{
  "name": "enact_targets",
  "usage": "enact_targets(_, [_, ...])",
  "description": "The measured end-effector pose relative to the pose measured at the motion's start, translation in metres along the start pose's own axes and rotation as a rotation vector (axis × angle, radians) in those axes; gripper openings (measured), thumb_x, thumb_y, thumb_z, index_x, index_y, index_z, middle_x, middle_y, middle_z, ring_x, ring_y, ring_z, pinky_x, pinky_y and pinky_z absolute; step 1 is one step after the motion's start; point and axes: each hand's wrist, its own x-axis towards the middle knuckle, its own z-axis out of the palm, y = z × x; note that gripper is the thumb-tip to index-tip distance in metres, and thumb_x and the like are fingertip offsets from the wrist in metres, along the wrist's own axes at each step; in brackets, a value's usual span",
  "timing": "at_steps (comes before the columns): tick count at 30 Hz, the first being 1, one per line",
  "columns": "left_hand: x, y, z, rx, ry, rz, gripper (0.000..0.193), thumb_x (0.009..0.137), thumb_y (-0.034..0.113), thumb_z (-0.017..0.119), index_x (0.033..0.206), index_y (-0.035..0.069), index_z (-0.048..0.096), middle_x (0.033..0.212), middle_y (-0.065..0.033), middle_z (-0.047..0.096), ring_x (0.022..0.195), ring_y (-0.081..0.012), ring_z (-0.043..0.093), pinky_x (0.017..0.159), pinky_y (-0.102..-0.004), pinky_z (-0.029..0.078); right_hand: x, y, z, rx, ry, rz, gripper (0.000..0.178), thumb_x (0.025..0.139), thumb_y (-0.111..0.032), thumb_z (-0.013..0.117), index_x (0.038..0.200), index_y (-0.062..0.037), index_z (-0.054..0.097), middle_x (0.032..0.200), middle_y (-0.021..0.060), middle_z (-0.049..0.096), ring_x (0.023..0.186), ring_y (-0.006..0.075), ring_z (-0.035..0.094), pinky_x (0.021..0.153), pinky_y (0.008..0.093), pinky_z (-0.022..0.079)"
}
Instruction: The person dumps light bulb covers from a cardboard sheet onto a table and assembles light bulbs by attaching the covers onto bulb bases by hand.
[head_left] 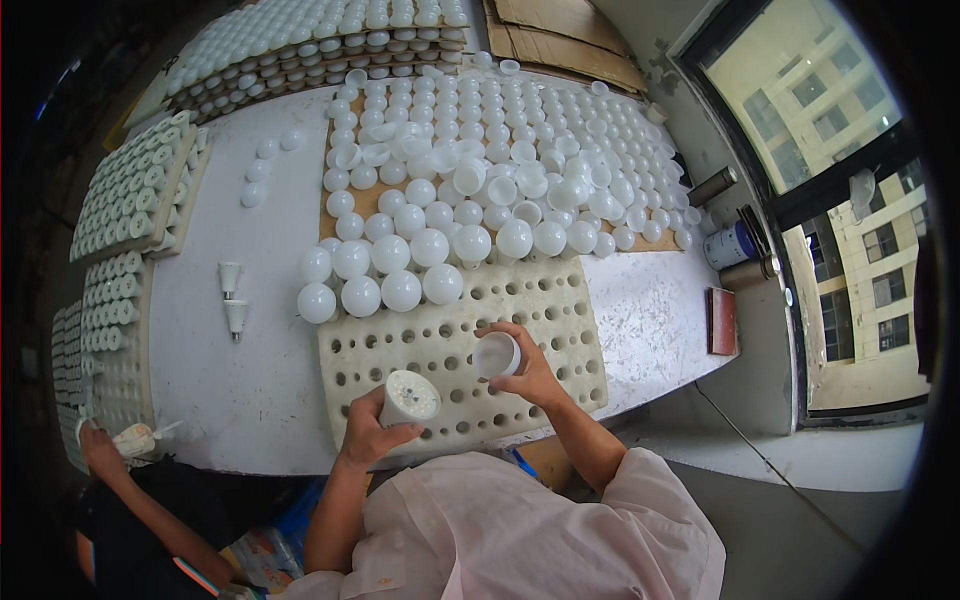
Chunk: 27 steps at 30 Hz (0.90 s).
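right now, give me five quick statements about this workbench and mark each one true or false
1. The left hand holds a white bulb base with its round face showing. True.
2. The right hand holds nothing. False: it holds a hollow white cover.
3. Two loose bases are on the table to the left of the foam tray. True.
4. The big round white bulbs sit along the tray's near edge. False: they are at its far edge, toward the left.
5. A dark red box is near the table's right edge. True.
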Motion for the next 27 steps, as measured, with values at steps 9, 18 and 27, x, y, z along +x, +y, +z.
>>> enact_targets(9, [-0.035,-0.007,0.033,0.029,-0.145,-0.027,0.037,0.072,0.017,0.072,0.101,-0.004,0.063,0.084,-0.0074,0.066,0.072,-0.0114,0.061,0.066,-0.0258,0.050,-0.045,-0.012,0.040,0.369,-0.233,-0.008,0.085,0.067,-0.028,0.080,0.136,-0.0086,0.033,0.124,0.0134,0.052,0.107,0.0204,0.056,0.080,0.0317,0.051])
enact_targets(18, [-0.053,-0.024,0.025,0.012,-0.144,-0.001,0.037,0.072,0.016,0.075,0.100,-0.005,0.063,0.081,-0.0091,0.066,0.068,-0.0129,0.062,0.062,-0.0264,0.051,-0.052,-0.013,0.051,0.211,-0.327,-0.024,0.081,0.066,-0.028,0.080,0.132,-0.0079,0.038,0.122,0.0110,0.053,0.108,0.0195,0.054,0.086,0.0344,0.048])
enact_targets(27, [-0.054,-0.002,0.021,0.387,-0.145,-0.177,0.042,0.064,0.020,0.083,0.093,-0.005,0.066,0.080,-0.0081,0.067,0.071,-0.0122,0.062,0.066,-0.0269,0.050,-0.047,-0.049,0.072,-0.578,-0.539,-0.129,0.081,0.062,-0.018,0.083,0.130,-0.0049,0.041,0.119,0.0146,0.051,0.110,0.0314,0.053,0.093,0.0389,0.045])
